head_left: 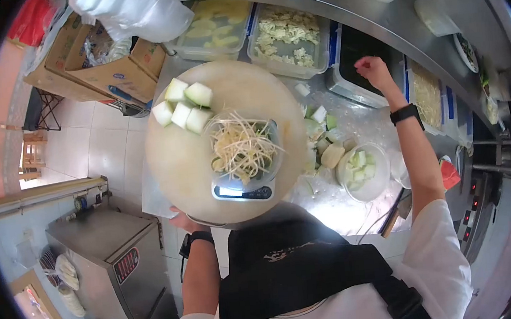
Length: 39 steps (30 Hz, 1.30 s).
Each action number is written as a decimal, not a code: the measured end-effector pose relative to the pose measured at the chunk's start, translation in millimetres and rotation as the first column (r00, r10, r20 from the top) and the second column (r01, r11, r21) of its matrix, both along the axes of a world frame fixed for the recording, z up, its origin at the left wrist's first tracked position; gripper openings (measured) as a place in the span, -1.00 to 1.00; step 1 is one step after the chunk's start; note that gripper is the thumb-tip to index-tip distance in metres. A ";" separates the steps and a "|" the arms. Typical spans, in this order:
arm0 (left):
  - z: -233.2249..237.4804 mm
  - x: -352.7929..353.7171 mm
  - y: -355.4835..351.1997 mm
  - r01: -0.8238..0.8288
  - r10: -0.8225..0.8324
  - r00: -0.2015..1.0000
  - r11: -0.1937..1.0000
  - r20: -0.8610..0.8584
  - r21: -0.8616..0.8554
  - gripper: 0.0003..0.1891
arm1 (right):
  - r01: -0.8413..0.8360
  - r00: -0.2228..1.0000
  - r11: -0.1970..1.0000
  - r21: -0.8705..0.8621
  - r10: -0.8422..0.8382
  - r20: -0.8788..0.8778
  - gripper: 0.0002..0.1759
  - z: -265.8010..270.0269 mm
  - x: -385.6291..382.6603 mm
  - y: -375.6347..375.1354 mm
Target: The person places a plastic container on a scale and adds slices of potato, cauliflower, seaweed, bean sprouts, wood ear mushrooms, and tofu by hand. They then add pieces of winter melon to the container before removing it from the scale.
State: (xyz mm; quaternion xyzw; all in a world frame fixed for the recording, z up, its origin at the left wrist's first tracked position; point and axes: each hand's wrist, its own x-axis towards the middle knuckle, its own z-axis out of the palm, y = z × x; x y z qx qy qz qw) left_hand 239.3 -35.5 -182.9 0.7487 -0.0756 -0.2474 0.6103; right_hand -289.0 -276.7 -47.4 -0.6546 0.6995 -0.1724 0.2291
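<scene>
left hand [182,220] at board [172,161] rim, grip hidden; right hand [373,69] fisted above black tub [357,48]

A steel counter [333,204] carries a round chopping board [179,161], two clear tubs [290,64] of cut food behind it, a dark tub [355,48], a clear bowl [385,168], and what look like vegetable offcuts [330,152] between board and bowl
</scene>
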 end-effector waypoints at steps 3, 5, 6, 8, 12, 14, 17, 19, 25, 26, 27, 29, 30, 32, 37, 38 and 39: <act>-57.0 31.0 16.1 0.054 -0.085 0.982 0.982 -0.167 -0.182 -0.69 | 0.048 0.929 0.971 0.233 0.043 -0.368 -0.70 -40.2 -37.3 -8.7; -24.2 14.0 7.7 -0.018 -0.067 0.951 0.963 -0.303 -0.270 -0.71 | -0.026 0.893 0.951 0.308 0.161 -0.421 -0.64 -32.9 -22.8 -6.4; -29.9 17.2 9.8 -0.017 -0.065 0.952 0.964 -0.298 -0.264 -0.71 | -0.081 0.868 0.937 0.340 0.234 -0.437 -0.63 -44.0 -30.5 -9.1; -44.7 25.1 15.5 -0.038 -0.114 0.911 0.934 -0.396 -0.356 -0.72 | -0.189 0.807 0.898 0.397 0.373 -0.458 -0.62 -68.4 -48.2 -14.7; -32.2 17.2 10.9 -0.063 -0.118 0.877 0.932 -0.466 -0.356 -0.69 | -0.082 0.992 0.957 0.279 0.104 -0.066 -0.78 -60.0 -63.9 -10.3; -12.5 4.1 3.5 0.074 -0.073 0.997 0.995 0.019 -0.062 -0.62 | -0.014 0.999 0.959 0.284 -0.002 0.054 -0.86 -32.0 -54.9 -4.8; 18.3 -7.3 -5.3 0.007 -0.016 0.997 0.993 0.074 0.117 -0.55 | 0.031 0.999 0.998 -0.047 -0.030 0.029 -0.90 15.0 -40.7 4.3; 12.3 -4.5 -1.8 -0.078 0.038 0.991 0.942 0.127 0.325 -0.54 | 0.073 0.996 0.997 0.031 -0.075 0.058 -0.94 53.7 -25.8 13.1; -43.0 22.3 7.6 -0.152 0.116 0.987 0.908 0.114 0.390 -0.55 | -0.030 0.922 0.999 -0.044 0.045 0.386 -0.88 200.7 66.7 60.6; -41.1 21.0 7.0 -0.164 0.106 0.982 0.893 0.159 0.419 -0.54 | -0.038 0.924 0.998 -0.050 0.054 0.379 -0.88 219.3 85.1 69.2; -38.4 19.8 6.3 -0.175 0.106 0.978 0.885 0.179 0.432 -0.54 | -0.101 0.900 0.992 -0.069 0.121 0.420 -0.88 235.4 102.7 77.2; -32.5 17.7 4.5 -0.190 0.123 0.977 0.878 0.177 0.439 -0.53 | -0.174 0.868 0.980 -0.094 0.198 0.455 -0.87 259.6 135.8 89.5; -31.3 17.7 5.0 -0.199 0.125 0.974 0.872 0.189 0.447 -0.53 | -0.234 0.834 0.966 -0.106 0.256 0.488 -0.87 268.5 151.3 94.8; -28.5 17.7 6.0 -0.217 0.129 0.968 0.859 0.214 0.463 -0.52 | -0.304 0.791 0.945 -0.119 0.320 0.521 -0.87 268.0 182.9 105.1; 5.4 7.6 3.9 -0.207 0.090 0.958 0.875 0.272 0.438 -0.51 | -0.470 0.782 0.879 0.074 0.376 0.497 -0.79 208.1 252.4 115.9; 15.7 4.9 2.8 -0.212 0.098 0.959 0.870 0.266 0.445 -0.51 | -0.608 0.766 0.793 0.051 0.568 0.303 -0.73 184.2 259.7 115.4; 13.3 7.1 2.0 -0.216 0.103 0.958 0.872 0.267 0.440 -0.51 | -0.728 0.685 0.685 -0.035 0.728 0.003 -0.68 160.8 259.8 120.2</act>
